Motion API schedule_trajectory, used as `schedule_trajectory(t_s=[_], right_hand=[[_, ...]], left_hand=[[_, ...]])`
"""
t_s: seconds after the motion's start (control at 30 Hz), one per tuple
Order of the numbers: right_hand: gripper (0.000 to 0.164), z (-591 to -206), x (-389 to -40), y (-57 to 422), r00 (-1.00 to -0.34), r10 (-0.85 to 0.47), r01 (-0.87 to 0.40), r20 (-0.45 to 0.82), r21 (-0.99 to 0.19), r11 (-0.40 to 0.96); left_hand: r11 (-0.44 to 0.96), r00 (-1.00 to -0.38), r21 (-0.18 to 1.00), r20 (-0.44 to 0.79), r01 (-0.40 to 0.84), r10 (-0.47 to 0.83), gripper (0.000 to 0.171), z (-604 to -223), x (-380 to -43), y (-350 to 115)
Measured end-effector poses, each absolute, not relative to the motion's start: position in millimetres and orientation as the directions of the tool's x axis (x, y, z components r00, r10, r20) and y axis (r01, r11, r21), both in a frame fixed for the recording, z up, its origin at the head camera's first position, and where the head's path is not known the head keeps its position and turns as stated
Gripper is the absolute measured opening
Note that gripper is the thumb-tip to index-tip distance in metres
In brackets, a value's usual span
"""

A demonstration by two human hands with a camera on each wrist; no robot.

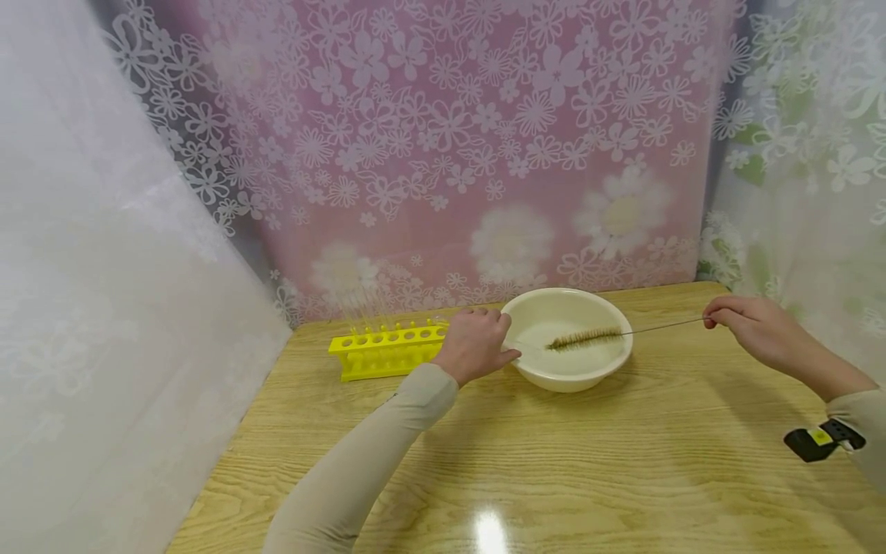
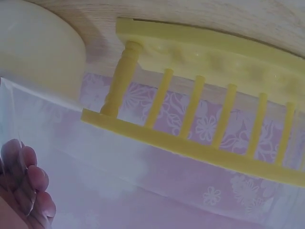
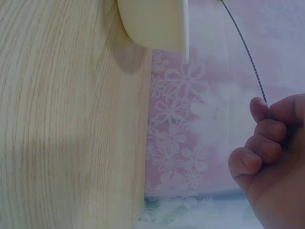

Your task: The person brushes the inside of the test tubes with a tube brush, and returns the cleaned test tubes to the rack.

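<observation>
My left hand (image 1: 476, 344) grips a clear glass test tube (image 1: 529, 348), which points over the white basin (image 1: 566, 382) and shows only faintly. In the left wrist view its fingers (image 2: 38, 178) curl round the glass. My right hand (image 1: 751, 327) pinches the far end of a test tube brush's twisted wire handle (image 3: 244, 46) between thumb and forefinger, the other fingers folded in. The brush's tan bristles (image 1: 587, 338) hang over the basin, their tip close to the tube's end and pointing left toward it.
A yellow test tube rack (image 1: 388, 358) stands left of the basin, partly behind my left hand, with a row of holes and upright pegs along its back. Everything stands on a wood-grain table (image 1: 526, 477). Flowered curtains (image 1: 443, 154) close off the back and sides.
</observation>
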State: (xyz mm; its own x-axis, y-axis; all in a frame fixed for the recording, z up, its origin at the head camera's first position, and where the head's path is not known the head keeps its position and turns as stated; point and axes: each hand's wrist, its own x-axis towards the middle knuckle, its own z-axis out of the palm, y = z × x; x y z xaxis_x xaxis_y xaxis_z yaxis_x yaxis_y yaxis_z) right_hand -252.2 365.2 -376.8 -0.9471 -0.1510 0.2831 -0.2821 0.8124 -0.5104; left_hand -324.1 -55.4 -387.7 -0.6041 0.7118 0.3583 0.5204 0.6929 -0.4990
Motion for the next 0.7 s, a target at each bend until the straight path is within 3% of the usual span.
schedule_trajectory(t_s=[0.2,0.37,0.7], right_hand=[[0.035,-375.2,-252.3,364.4,-0.952,-0.149,-0.272,0.269,-0.51,0.816],[0.035,-375.0,-253.0,363.6,-0.95,-0.147,-0.273,0.274,-0.509,0.817],[0.037,-374.3,-253.4,364.4,-0.952,-0.142,-0.269,0.272,-0.515,0.814]], left_hand=[[0.671,-0.589,-0.534,0.349,0.514,0.729,0.057,-388.1,-322.6,-53.6],[0.698,-0.603,-0.492,0.368,0.52,0.708,0.058,-389.1,-323.2,-54.3],[0.837,-0.746,-0.262,0.38,0.48,0.547,0.062,-395.3,-327.8,-59.2]])
